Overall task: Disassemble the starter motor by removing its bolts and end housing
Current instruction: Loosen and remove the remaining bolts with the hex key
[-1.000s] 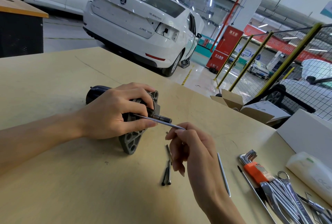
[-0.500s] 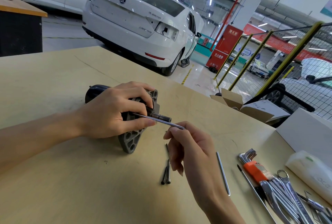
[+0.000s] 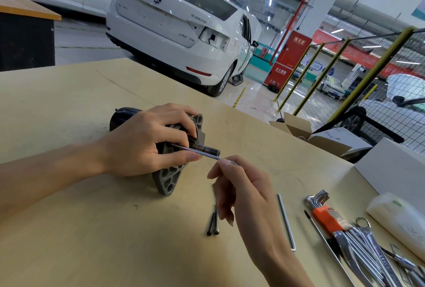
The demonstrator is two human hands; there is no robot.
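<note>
Nothing moved — left hand (image 3: 142,142) grips starter motor (image 3: 170,171), right hand (image 3: 239,185) pinches hex key (image 3: 200,152); two bolts (image 3: 213,222).

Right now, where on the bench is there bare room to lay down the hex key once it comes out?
Bare tabletop lies near the front edge, left of the two loose bolts. More lies beyond the starter motor, toward the far edge. Crowded: the right side, between the loose hex key, the hex key set and the wrenches.
</note>
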